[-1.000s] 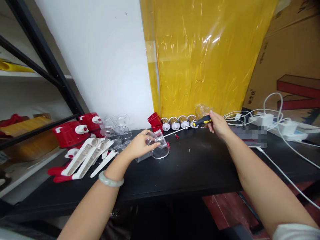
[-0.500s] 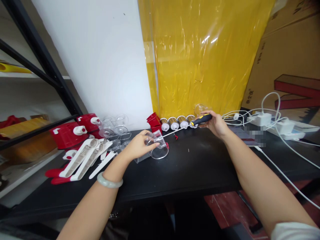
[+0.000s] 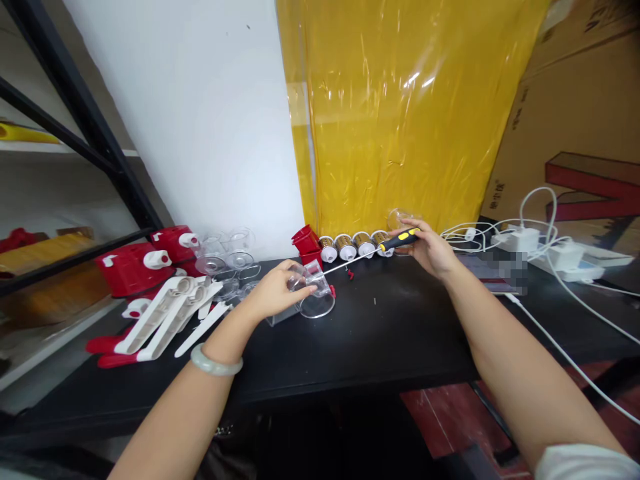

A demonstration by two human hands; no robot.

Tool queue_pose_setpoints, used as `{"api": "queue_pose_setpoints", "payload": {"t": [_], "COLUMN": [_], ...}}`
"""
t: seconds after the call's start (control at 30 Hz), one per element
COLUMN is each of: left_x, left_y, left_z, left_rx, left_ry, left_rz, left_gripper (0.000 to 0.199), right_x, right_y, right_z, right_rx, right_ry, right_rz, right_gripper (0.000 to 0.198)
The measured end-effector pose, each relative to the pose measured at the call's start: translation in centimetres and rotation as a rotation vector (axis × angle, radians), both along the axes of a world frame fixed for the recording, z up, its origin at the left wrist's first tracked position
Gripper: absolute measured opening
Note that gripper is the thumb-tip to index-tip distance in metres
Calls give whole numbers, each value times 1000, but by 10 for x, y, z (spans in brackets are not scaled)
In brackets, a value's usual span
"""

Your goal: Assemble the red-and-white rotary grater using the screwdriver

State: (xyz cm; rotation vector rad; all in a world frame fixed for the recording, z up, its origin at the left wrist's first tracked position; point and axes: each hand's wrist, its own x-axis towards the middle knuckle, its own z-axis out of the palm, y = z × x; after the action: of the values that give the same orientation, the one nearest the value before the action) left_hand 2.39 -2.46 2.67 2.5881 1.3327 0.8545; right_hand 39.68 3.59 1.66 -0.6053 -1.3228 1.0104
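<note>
My left hand (image 3: 280, 290) is closed around a clear plastic container (image 3: 317, 305) lying on its side on the black table, with a small red piece (image 3: 333, 291) on its right side. In my right hand (image 3: 431, 250) is the black-and-yellow handle of a screwdriver (image 3: 397, 239), held between the fingers. The screwdriver's long shaft slants down to the left, and its tip meets the clear container near my left fingers. Just what the tip touches is too small to make out. A small red part (image 3: 351, 274) lies on the table below the shaft.
Red housings (image 3: 131, 270), white handle pieces (image 3: 167, 320) and clear cups (image 3: 225, 250) crowd the table's left. Behind my hands stand a red part (image 3: 306, 243) and several cylindrical filters (image 3: 345, 247). White cables and chargers (image 3: 520, 240) and a dark tablet (image 3: 493, 275) lie right.
The screwdriver handle shows more of its yellow patches, as if turned in my right hand. Its tip stays at the clear container. The whole view has shifted slightly.
</note>
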Motion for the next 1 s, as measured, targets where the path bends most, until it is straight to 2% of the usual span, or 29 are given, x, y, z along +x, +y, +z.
{"api": "queue_pose_setpoints", "payload": {"t": [0.17, 0.3, 0.37, 0.43, 0.53, 0.67, 0.73, 0.9, 1.0], "left_x": [1, 2, 1, 1, 1, 2, 2, 1, 2], "left_y": [-2, -2, -2, -2, -2, -3, -3, -2, -1], "left_z": [1, 2, 2, 1, 1, 2, 2, 2, 2], "left_rx": [-7, -12, -6, 2, 13, 0, -11, -11, -9], "left_ry": [16, 15, 19, 22, 19, 11, 10, 13, 12], "left_rz": [1, 9, 7, 5, 4, 5, 8, 3, -5], "left_gripper": [43, 43, 42, 42, 42, 41, 41, 42, 41], "right_x": [3, 1, 0, 1, 0, -3, -2, 5, 2], "right_y": [4, 4, 3, 3, 3, 1, 0, 3, 3], "right_z": [-4, -3, -3, -4, -4, -1, 0, -2, -1], "right_rx": [2, 43, 33, 17, 9, 7, 10, 6, 23], "right_ry": [-145, -11, -33, -114, -156, 2, 6, -226, -105], "right_rz": [-161, -71, -43, -109, -193, -70, -49, -259, -190], "right_gripper": [46, 36, 34, 35, 49, 46, 45, 50, 47]}}
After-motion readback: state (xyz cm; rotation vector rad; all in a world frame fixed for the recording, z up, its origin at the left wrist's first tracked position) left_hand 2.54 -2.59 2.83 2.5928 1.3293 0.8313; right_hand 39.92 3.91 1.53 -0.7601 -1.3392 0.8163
